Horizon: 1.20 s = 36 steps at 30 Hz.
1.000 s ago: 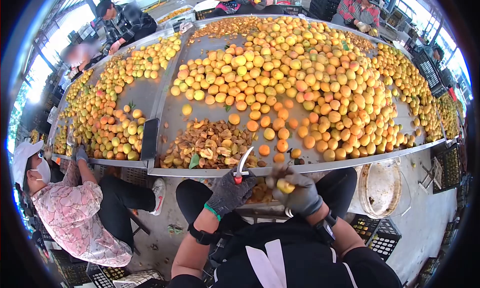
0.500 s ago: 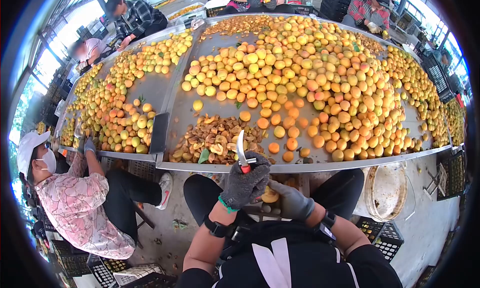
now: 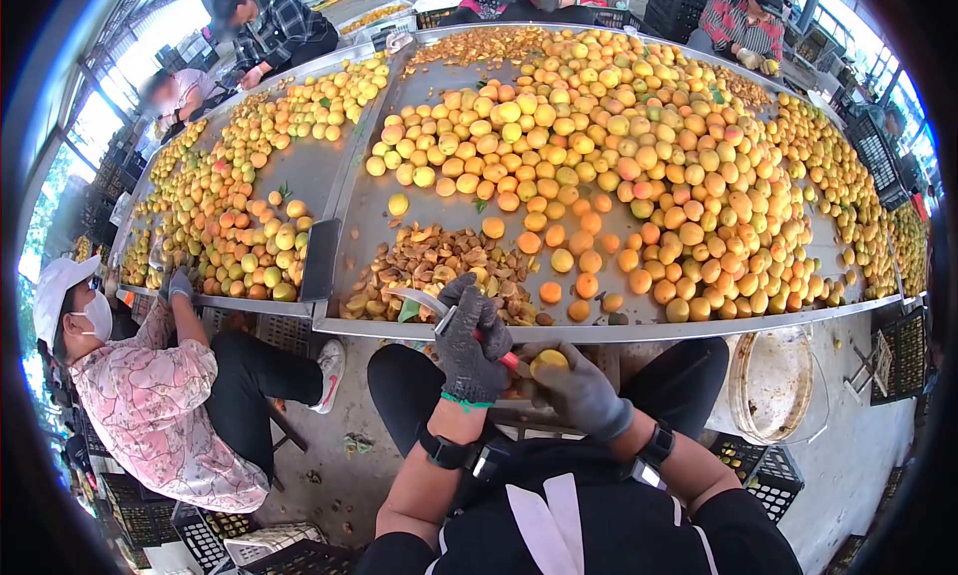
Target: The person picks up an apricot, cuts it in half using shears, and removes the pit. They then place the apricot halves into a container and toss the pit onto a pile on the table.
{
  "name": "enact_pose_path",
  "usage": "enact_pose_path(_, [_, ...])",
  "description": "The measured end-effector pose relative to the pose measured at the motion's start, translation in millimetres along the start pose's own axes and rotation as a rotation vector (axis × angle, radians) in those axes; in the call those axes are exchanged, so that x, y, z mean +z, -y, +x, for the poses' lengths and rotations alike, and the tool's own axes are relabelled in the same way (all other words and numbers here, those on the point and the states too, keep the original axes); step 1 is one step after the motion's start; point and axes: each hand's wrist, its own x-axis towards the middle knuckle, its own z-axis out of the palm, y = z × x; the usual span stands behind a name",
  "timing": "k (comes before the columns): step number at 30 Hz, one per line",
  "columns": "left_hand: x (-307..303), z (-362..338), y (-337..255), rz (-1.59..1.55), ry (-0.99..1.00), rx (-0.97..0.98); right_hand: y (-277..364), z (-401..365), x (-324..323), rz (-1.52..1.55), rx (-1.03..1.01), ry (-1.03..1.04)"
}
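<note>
My left hand (image 3: 471, 354), in a dark knit glove with a green cuff, is closed around a knife. The curved blade of the knife (image 3: 419, 299) points left over the table's front edge, and its red handle sticks out toward my other hand. In a grey glove, my right hand (image 3: 587, 390) grips a yellow apricot (image 3: 548, 361) close by the red handle end. Both hands are just in front of the metal table (image 3: 449, 333), above my lap. Beyond the blade lies a heap of cut apricot pieces (image 3: 434, 261) with a green leaf (image 3: 408, 311).
Whole apricots (image 3: 689, 196) cover much of the table. A raised metal divider (image 3: 344, 191) runs at left. One masked person (image 3: 150, 376) sits close on my left; several others work along the far side. A white bucket (image 3: 773, 385) and black crates (image 3: 763, 470) stand at right.
The knife has swung from pointing up to pointing left, its red handle now toward the right hand. The right hand has lifted the apricot slightly, up and to the right.
</note>
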Motion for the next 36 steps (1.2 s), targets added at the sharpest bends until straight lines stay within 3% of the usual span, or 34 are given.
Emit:
enact_pose_path(1, [2, -2, -3, 0.001, 0.019, -0.013, 2, 0, -3, 0.000, 0.001, -0.001])
enact_pose_path(2, [3, -3, -6, 0.001, 0.018, -0.015, 4, -1, -6, 0.192, 0.098, 0.036])
enact_pose_path(3, [2, -3, -8, -0.017, 0.104, -0.021, 5, -1, -8, 0.383, 0.195, 0.073])
enact_pose_path(4, [2, -4, -9, -0.034, 0.189, -0.026, 1, 0, -11, 0.383, 0.196, 0.072])
enact_pose_path(19, [0, -16, -18, 0.145, 0.444, 0.106, 7, -12, 9, -0.073, 0.147, 0.145])
enact_pose_path(31, [10, -16, -18, 0.020, 0.292, -0.050, -8, -15, 14, -0.259, -0.064, 0.073])
enact_pose_path(36, [-1, -10, -9, -0.074, 0.294, -0.120, -17, -10, 13, -0.522, -0.184, -0.002])
